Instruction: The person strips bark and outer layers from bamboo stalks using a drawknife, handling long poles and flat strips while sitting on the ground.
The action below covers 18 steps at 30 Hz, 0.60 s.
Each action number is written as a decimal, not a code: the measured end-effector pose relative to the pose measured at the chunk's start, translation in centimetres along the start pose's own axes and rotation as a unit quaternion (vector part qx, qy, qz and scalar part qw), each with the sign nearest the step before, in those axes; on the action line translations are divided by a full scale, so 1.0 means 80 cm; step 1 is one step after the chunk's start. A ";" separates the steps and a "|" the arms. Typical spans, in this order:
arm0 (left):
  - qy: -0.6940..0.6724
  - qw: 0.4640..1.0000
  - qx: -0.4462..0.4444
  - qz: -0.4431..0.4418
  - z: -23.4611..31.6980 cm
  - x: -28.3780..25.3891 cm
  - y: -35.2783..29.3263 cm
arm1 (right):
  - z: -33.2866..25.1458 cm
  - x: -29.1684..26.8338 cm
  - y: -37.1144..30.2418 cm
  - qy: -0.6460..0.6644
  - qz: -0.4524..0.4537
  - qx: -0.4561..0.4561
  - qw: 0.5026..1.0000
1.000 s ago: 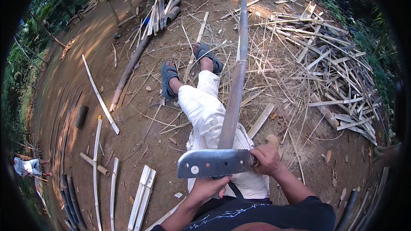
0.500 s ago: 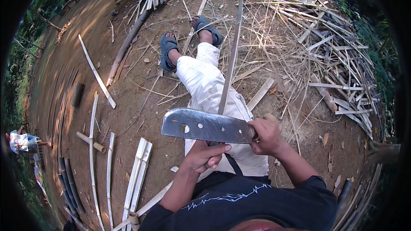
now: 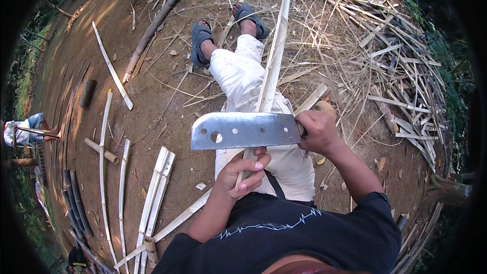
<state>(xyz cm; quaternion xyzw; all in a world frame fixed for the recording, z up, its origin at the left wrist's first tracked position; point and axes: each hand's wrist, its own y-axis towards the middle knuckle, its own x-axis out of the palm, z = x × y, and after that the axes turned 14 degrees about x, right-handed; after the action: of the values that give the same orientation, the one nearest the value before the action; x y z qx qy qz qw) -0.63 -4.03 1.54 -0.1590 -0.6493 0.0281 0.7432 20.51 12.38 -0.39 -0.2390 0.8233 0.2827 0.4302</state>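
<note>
My right hand [image 3: 315, 132] grips the handle of a broad steel cleaver [image 3: 243, 130] with holes in its blade, held flat across my lap, blade pointing left. My left hand [image 3: 243, 172] is closed around the near end of a long pale bamboo strip [image 3: 276, 50] just below the blade. The strip runs away from me over my white trousers [image 3: 243, 78], past my feet in dark sandals [image 3: 200, 40]. The blade crosses the strip; whether its edge is in the bamboo I cannot tell.
Split bamboo slats [image 3: 154, 193] lie on the bare earth at my left. A heap of thin bamboo offcuts [image 3: 401, 81] covers the ground on the right. A long pole [image 3: 149, 33] lies at the far left. Another person [image 3: 23, 132] crouches at the left edge.
The cleaver has swung from tilted to level across the strip and sits slightly farther along it. My left hand has kept its hold on the strip's near end.
</note>
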 end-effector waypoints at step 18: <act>0.077 0.997 -0.019 0.015 0.016 0.008 0.000 | 0.015 -0.002 0.032 -0.076 -0.032 0.062 0.995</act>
<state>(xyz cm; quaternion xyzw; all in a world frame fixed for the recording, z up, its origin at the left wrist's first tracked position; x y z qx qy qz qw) -1.80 -3.60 2.32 -0.1843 -0.5880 0.0148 0.7874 19.67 15.07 -0.16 -0.2161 0.7960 0.2349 0.5144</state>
